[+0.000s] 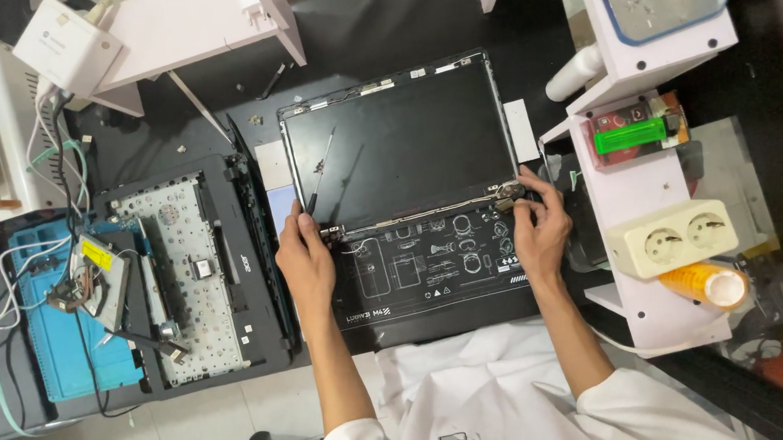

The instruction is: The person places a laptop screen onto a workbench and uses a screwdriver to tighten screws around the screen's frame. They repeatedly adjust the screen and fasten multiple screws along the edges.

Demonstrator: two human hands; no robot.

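Black and glossy, a bare laptop screen assembly (401,140) is laid flat in the middle of a dark printed work mat (429,275), its lower edge carrying two metal hinges. It is judged thin, light and fragile, liable to crack if flexed, so it is best taken by the frame corners at the hinges, never by the panel face. The left hand (305,254) is pressed against the lower left corner, fingers loosely curled on the edge. The right hand (540,231) is pinched around the right hinge (506,193). A slim screwdriver (321,168) is left resting on the panel.
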